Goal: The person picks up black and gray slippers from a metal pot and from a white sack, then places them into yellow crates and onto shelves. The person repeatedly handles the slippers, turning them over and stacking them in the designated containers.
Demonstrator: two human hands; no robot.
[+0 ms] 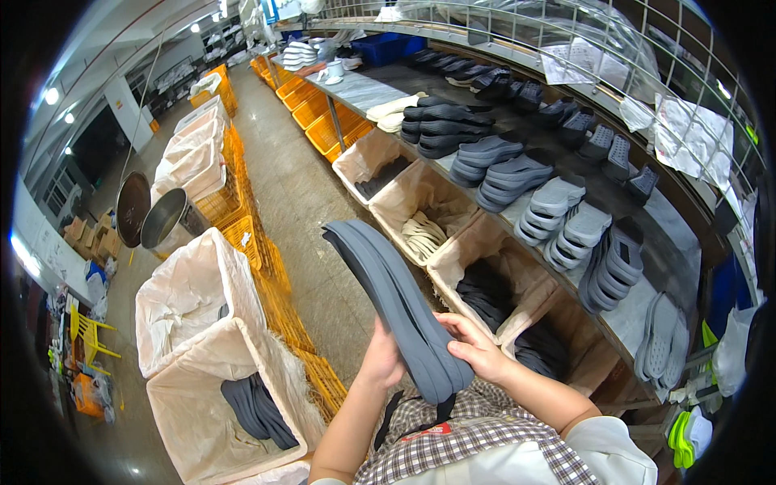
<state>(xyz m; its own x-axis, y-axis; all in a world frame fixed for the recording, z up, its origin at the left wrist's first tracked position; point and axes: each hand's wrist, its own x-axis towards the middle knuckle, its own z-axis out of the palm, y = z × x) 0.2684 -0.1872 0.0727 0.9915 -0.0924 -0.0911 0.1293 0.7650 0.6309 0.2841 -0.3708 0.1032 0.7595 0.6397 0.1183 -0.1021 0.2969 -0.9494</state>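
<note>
A bundle of dark grey shoe soles [396, 311] is held up in front of my body, its long side slanting up to the left. My left hand [382, 356] grips its left side near the lower end, with most of the fingers hidden behind it. On the opposite edge, my right hand [477, 347] is closed with the thumb over the side. To the left, more dark grey soles [259, 411] lie in a cloth-lined bin [174, 420]. Stacks of grey soles [513, 179] stand along the bench [679, 263] on the right.
Lined bins under the bench hold black soles [485, 295] and cream soles [423, 237]. Orange crates [275, 311] line the left side of the aisle floor [303, 186]. A metal drum [174, 222] stands beyond the left bins. Wire mesh [594, 32] runs above the bench.
</note>
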